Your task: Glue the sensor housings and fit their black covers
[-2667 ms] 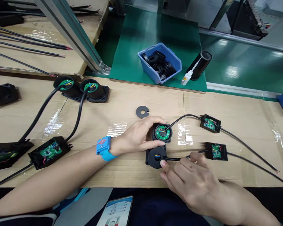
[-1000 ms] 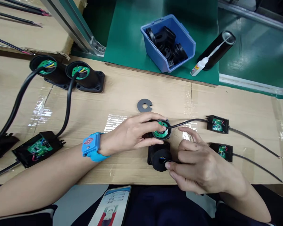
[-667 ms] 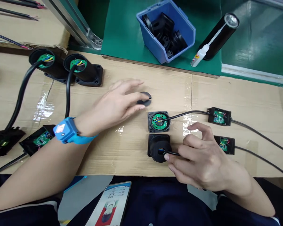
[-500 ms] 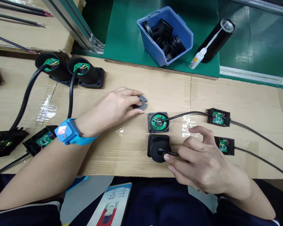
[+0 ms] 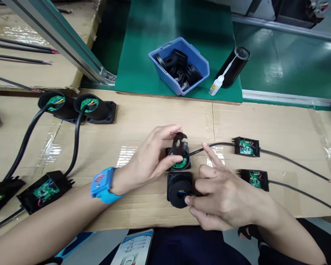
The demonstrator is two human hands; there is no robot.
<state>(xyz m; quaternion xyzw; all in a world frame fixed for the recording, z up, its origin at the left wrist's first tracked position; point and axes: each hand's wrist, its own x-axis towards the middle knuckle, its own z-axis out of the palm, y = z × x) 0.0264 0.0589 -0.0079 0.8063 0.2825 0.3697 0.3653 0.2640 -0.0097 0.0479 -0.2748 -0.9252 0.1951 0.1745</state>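
My left hand (image 5: 154,154) pinches a dark slotted ring (image 5: 178,144) between thumb and fingers, tilted up on edge. Behind and below that ring lies a square black housing (image 5: 168,152) with a round green circuit board (image 5: 183,163), partly hidden. A black cable (image 5: 196,151) runs from it to the right. Nearer me, a second square housing (image 5: 170,179) carries a black round cap (image 5: 177,197), with coloured wires showing in its hole. My right hand (image 5: 223,191) has its thumb at the cap's edge, its fingers closed round this housing's cable and the index finger stretched out.
Two small black boxes with circuit boards (image 5: 246,147) (image 5: 255,179) lie at right. Black tubes (image 5: 99,108) with thick cables stand at left, near more open boxes (image 5: 46,189). Behind are a blue bin (image 5: 179,66) of black parts, a glue bottle (image 5: 216,85) and a black cylinder (image 5: 235,66).
My left hand has lifted the slotted ring off the cardboard and carried it right, over the upper housing. My right hand stays by the capped housing, its index finger now straighter. The view has shifted.
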